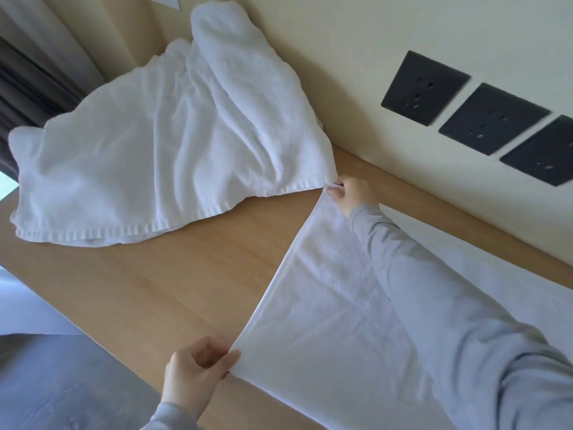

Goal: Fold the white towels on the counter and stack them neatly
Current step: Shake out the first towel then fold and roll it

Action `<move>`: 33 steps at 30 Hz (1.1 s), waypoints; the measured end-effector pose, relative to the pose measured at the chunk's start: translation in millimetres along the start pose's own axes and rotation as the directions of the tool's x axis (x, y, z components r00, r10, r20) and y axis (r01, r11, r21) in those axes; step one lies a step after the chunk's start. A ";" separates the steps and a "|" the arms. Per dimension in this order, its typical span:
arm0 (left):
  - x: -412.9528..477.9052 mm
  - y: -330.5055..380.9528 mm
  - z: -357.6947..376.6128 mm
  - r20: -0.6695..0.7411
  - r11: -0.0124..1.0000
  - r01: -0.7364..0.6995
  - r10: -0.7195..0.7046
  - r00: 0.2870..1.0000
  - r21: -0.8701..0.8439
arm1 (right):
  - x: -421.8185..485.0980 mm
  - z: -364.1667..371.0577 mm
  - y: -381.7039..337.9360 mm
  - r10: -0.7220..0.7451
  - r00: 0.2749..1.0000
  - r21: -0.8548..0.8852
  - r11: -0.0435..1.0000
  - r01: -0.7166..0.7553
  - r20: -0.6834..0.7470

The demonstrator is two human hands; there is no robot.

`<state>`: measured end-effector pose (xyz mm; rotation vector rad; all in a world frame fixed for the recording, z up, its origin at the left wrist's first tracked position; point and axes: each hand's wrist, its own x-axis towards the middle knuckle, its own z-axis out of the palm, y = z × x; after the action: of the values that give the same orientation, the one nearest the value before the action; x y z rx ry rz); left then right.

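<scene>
A flat white towel lies spread on the wooden counter, its left edge pulled taut between my hands. My left hand pinches the near corner at the counter's front edge. My right hand pinches the far corner near the wall, its grey sleeve stretched across the towel. A second white towel lies crumpled at the far left of the counter, heaped against the wall, its hem touching my right hand's corner.
Three black wall sockets sit on the cream wall above the counter at right. A dark curtain hangs at far left. Grey floor lies below the counter's front edge.
</scene>
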<state>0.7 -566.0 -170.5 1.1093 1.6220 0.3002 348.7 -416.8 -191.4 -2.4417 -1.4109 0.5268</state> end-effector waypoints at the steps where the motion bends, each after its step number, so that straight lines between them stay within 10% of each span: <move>1: 1.4 -1.0 -2.1 -0.015 0.999 0.003 -0.002 1.000 0.040 | -1.2 4.9 -0.9 -0.032 0.999 -0.045 0.999 0.031 -0.015; 6: 7.3 -0.6 -0.1 -0.130 0.972 -0.021 0.053 0.990 0.235 | -13.5 16.5 -1.3 -0.141 0.976 -0.255 0.962 0.096 -0.164; 9: 7.2 4.5 14.7 -0.145 0.961 -0.054 0.097 0.985 0.271 | -33.2 15.7 10.2 -0.152 0.963 -0.069 0.988 0.140 -0.223; 23: 46.6 60.7 79.5 -0.148 0.840 -0.155 0.267 0.952 0.521 | -15.3 -4.3 22.4 -0.005 0.993 -0.059 0.998 0.012 0.116; 30: 45.0 51.1 85.3 -0.142 0.676 -0.255 0.473 0.870 0.691 | -30.3 20.0 28.1 -0.195 0.965 -0.240 0.959 0.150 -0.176; 33: 39.9 49.0 90.3 -0.120 0.496 -0.353 0.696 0.708 0.794 | -52.0 14.1 18.8 -0.189 0.929 -0.204 0.971 0.128 -0.317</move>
<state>104.7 -539.4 -195.8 2.3636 1.7741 0.3298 333.2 -470.5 -202.6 -2.3739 -1.5427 -0.0578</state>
